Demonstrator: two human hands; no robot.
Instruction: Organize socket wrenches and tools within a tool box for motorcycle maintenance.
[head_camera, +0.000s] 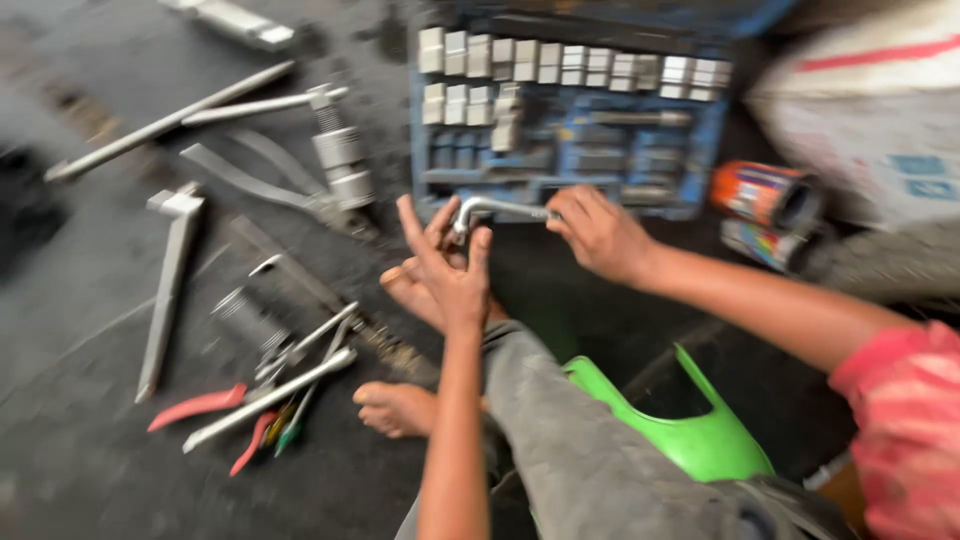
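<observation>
your right hand is curled around the straight handle end of a bent metal wrench, gripping it just in front of the blue socket set case. the wrench runs leftward from that fist and bends down at its head, which sits right at the fingertips of your left hand. your left hand is spread, fingers fanned upward and not closed on anything; whether the fingertips touch the wrench head is blurred and you cannot tell from this view.

the socket case lies open on the dark, oily floor, with rows of silver sockets along its upper part. to its right lie two colourful cans on their sides. left of your hands, well apart, tools are scattered: a long t-handle wrench, a shiny shock absorber, and a heap of red-handled pliers and screwdrivers. a bare foot rests on the floor below your left forearm, and a bright green plastic fairing lies beside your grey-clad knee.
</observation>
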